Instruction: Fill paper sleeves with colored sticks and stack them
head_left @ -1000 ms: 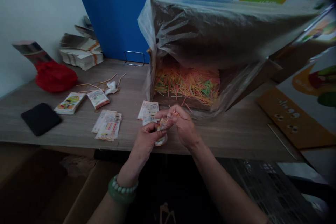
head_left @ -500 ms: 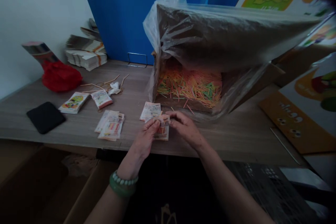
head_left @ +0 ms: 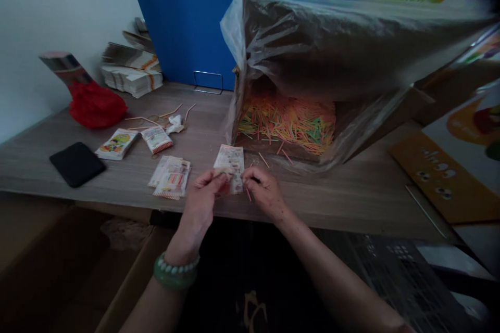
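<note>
My left hand point(head_left: 203, 195) and my right hand point(head_left: 262, 191) pinch the two sides of a small printed paper packet point(head_left: 231, 183) just above the table's front edge. A thin pink stick point(head_left: 248, 195) pokes out beside my right fingers. More flat packets point(head_left: 231, 156) lie right behind the held one. A cardboard box lined with clear plastic point(head_left: 312, 52) lies on its side behind my hands, with a heap of coloured sticks point(head_left: 289, 122) inside.
Left of my hands lies a pile of packets point(head_left: 172, 178), further left two more packets point(head_left: 117, 143) and a black pad point(head_left: 77, 163). A red mesh bundle point(head_left: 96, 106) and stacked paper sleeves point(head_left: 133, 75) sit at the back left. Printed cardboard sheets point(head_left: 445, 179) lie on the right.
Both hands have lowered the packet from chest height to the table edge. The packet was turned flat between the fingers, and a stick now shows beside the right hand.
</note>
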Demonstrator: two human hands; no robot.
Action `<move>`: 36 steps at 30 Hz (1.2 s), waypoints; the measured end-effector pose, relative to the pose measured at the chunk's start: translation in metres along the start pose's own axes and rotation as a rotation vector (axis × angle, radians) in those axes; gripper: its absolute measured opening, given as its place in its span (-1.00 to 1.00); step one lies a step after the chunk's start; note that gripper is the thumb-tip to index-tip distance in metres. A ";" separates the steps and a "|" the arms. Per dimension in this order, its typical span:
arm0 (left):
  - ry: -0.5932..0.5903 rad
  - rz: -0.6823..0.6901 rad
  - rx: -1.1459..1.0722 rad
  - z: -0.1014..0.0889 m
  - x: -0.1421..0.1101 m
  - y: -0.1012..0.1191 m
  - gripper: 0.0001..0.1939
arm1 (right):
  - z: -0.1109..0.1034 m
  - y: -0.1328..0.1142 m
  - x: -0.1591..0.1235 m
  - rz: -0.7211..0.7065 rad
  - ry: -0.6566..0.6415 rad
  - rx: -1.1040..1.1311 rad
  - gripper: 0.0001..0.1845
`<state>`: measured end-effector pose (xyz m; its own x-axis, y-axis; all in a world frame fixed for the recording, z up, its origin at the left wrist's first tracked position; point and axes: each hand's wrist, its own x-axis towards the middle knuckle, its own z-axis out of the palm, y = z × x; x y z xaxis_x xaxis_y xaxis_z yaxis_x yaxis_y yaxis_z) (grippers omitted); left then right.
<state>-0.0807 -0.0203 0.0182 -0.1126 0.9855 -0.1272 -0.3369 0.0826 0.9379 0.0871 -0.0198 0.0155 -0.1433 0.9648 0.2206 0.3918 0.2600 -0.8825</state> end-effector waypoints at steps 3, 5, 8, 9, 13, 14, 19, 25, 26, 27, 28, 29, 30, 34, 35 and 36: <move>0.134 0.078 0.029 -0.016 0.010 0.008 -0.88 | 0.000 0.001 -0.004 0.151 -0.041 -0.370 -0.79; 0.124 0.144 0.140 -0.026 0.015 0.010 -0.85 | 0.006 0.000 -0.007 0.231 -0.137 -0.663 -0.78; 0.087 0.151 0.293 -0.036 0.018 0.008 -0.80 | 0.015 -0.002 -0.009 0.275 -0.247 -0.895 -0.70; 0.089 0.126 0.305 -0.037 0.018 0.007 -0.77 | 0.016 -0.002 -0.008 0.271 -0.275 -0.914 -0.67; 0.078 0.063 0.249 -0.042 0.016 0.010 -0.71 | -0.007 0.002 0.001 0.312 -0.249 -0.902 -0.67; 0.058 0.058 0.231 -0.043 0.016 0.012 -0.71 | -0.018 0.005 0.005 0.332 -0.182 -0.898 -0.66; 0.000 -0.058 0.119 -0.037 0.023 0.026 -0.79 | -0.066 0.029 0.035 0.471 0.144 -1.028 -0.61; 0.065 0.015 0.226 -0.033 0.033 0.033 -0.85 | -0.066 0.045 0.051 0.513 0.060 -1.180 -0.55; 0.083 0.068 0.343 -0.035 0.035 0.032 -0.82 | -0.064 0.045 0.049 0.498 0.046 -1.164 -0.56; 0.116 0.128 0.491 -0.039 0.037 0.032 -0.76 | -0.062 0.043 0.047 0.482 0.038 -1.139 -0.57; 0.158 0.189 0.657 -0.042 0.040 0.030 -0.70 | -0.061 0.041 0.044 0.461 0.035 -1.110 -0.58; 0.201 0.241 0.825 -0.046 0.044 0.029 -0.63 | -0.059 0.038 0.042 0.434 0.028 -1.075 -0.60; 0.238 0.278 0.984 -0.049 0.047 0.027 -0.59 | -0.057 0.034 0.041 0.400 0.015 -1.037 -0.61; 0.267 0.345 1.492 -0.051 0.055 0.025 -0.53 | -0.045 0.023 0.048 0.273 -0.066 -0.950 -0.60; 0.282 0.375 1.569 -0.048 0.053 0.025 -0.54 | -0.042 0.022 0.052 0.267 -0.067 -0.957 -0.60; 0.288 0.398 1.617 -0.045 0.049 0.024 -0.54 | -0.039 0.022 0.055 0.275 -0.063 -0.967 -0.60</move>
<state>-0.1365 0.0234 0.0204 -0.1643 0.9390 0.3022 0.9650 0.0894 0.2467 0.1236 0.0404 0.0249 0.0264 0.9996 0.0128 0.9839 -0.0237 -0.1769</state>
